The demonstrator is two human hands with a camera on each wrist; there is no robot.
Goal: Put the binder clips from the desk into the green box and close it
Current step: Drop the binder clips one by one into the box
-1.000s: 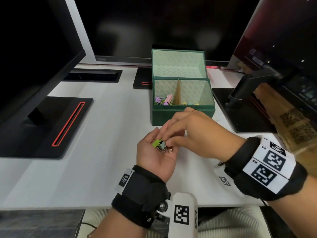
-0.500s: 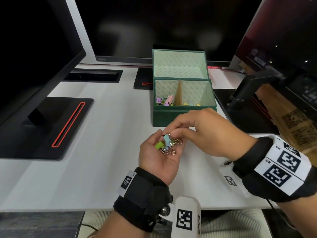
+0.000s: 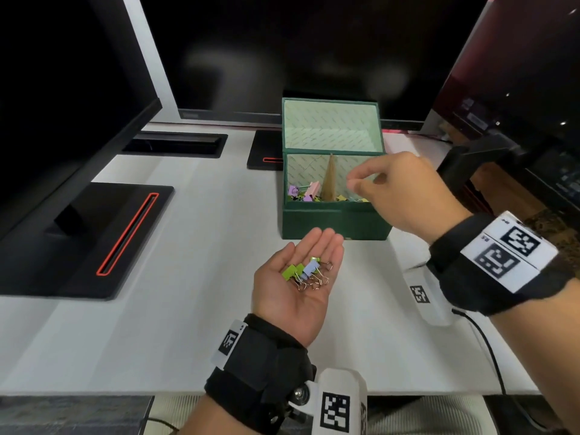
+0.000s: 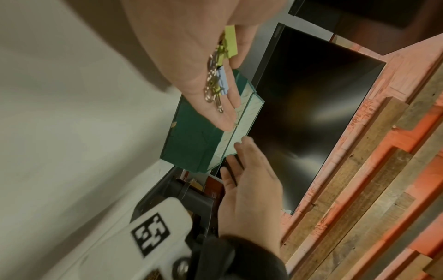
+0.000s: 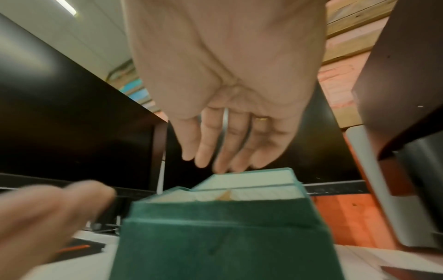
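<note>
Left hand [image 3: 293, 279] lies flat, palm up, fingers straight and together, just in front of the box [image 3: 334, 219] at its 6 o'clock, carrying a small heap of clips [image 3: 306, 273], green and pale blue bodies with wire handles tangled. Right hand [image 3: 405, 196] hovers over the box's right compartment, at about 1 o'clock from the left palm; the head view shows thumb and forefinger tips nearly touching with nothing visible between them, while the right wrist view shows the fingers hanging straight, so likely empty after a drop, though that is a judgement. Box sits open on the tabletop [image 3: 175, 309], lid [image 3: 331, 127] standing up at 12 o'clock, a divider [image 3: 329, 178] splitting it, more clips in both compartments. Risks: the palm is uncupped, so any tilt while moving could let clips slide off the fingertips onto the tabletop short of the box. Tangled handles mean a pinch on one could drag a second out, which then falls. A knock from the right wrist could swing the lid shut early. Clips piled near the rim could stop the lid closing flush.
</note>
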